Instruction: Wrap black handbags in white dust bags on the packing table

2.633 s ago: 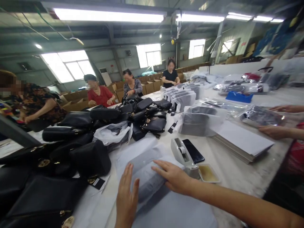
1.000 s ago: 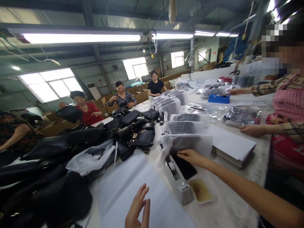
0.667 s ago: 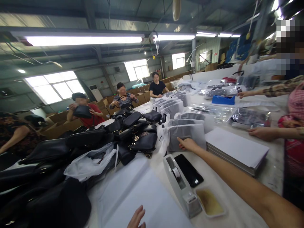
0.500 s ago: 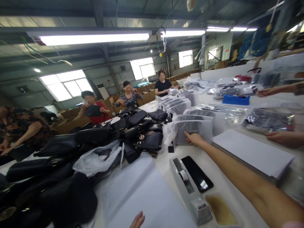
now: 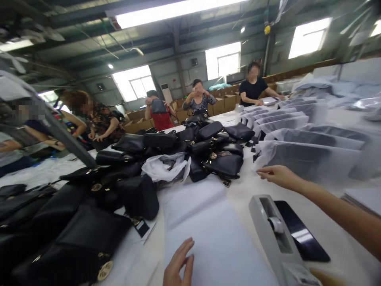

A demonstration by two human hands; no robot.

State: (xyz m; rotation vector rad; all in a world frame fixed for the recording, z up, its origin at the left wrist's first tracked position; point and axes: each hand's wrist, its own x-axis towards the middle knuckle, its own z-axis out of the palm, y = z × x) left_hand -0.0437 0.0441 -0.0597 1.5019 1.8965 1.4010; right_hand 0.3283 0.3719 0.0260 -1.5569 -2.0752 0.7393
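White paper-wrapped bag (image 5: 306, 161) at right hand (image 5: 278, 176), black inside.

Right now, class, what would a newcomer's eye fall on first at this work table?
A big heap of black bags fills the table's left side. Along the right runs a row of bags wrapped in white covers, with the right hand at the nearest one. Near the front, the left hand rests on white paper sheets beside a tape dispenser.
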